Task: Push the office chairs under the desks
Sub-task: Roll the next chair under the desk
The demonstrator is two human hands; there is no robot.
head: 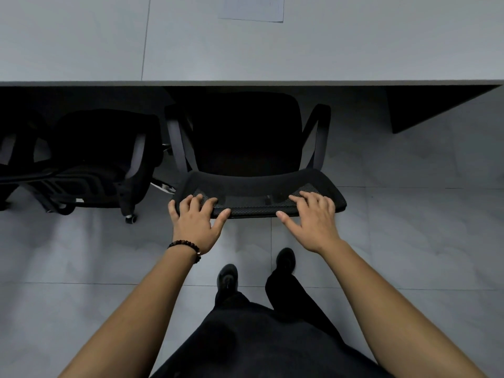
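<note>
A black office chair (245, 137) with a mesh backrest stands straight ahead of me, its seat partly under the grey desk (272, 50). My left hand (195, 222) rests on the left end of the backrest's top edge, fingers over the mesh and thumb under the rim. My right hand (313, 219) lies flat on the right end of the same edge, fingers spread. A second black office chair (90, 159) stands to the left, turned at an angle, its seat near the desk's front edge.
A sheet of paper (253, 8) lies on the desk top at the back. A dark desk side panel (425, 110) drops to the floor at the right. Grey tiled floor (409, 214) surrounds the chairs. My feet stand just behind the chair.
</note>
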